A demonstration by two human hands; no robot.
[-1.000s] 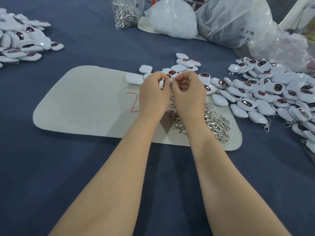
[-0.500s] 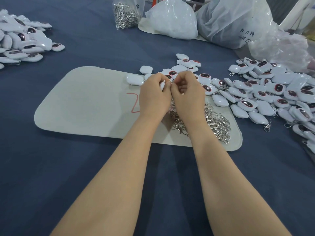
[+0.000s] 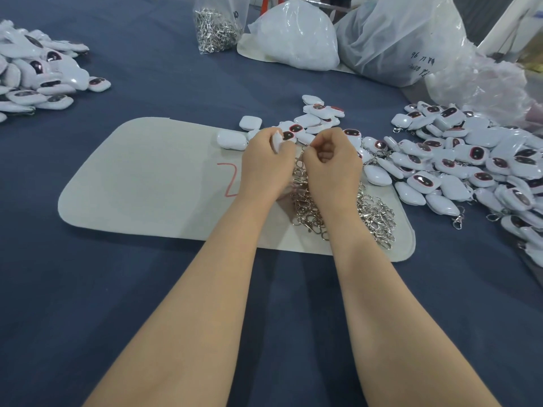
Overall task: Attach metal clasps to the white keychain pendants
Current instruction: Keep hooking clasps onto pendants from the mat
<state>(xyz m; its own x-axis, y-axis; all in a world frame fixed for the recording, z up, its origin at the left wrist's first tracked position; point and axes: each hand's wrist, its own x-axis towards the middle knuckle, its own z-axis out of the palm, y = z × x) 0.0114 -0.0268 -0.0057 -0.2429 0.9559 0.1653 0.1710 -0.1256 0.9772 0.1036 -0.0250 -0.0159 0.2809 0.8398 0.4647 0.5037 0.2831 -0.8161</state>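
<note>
Both hands sit over the grey mat (image 3: pixel 147 177). My left hand (image 3: pixel 266 165) has its fingers curled, pinching a white pendant (image 3: pixel 276 141) at its upper edge. My right hand (image 3: pixel 332 165) is curled too, thumb and forefinger nipping a metal clasp (image 3: pixel 300 160) that hangs between the hands.

A heap of loose clasps (image 3: pixel 373 212) lies on the mat under my right wrist.

Far side:
- A clear bag (image 3: pixel 216 27) holds more clasps.
- A tied bag (image 3: pixel 293 39) is stuffed with something white; I can't tell what.
- I can't make out what is in the large scribbled bag (image 3: pixel 405 39).

Pendant piles lie to the right (image 3: pixel 470 165) and far left (image 3: pixel 38 74).
</note>
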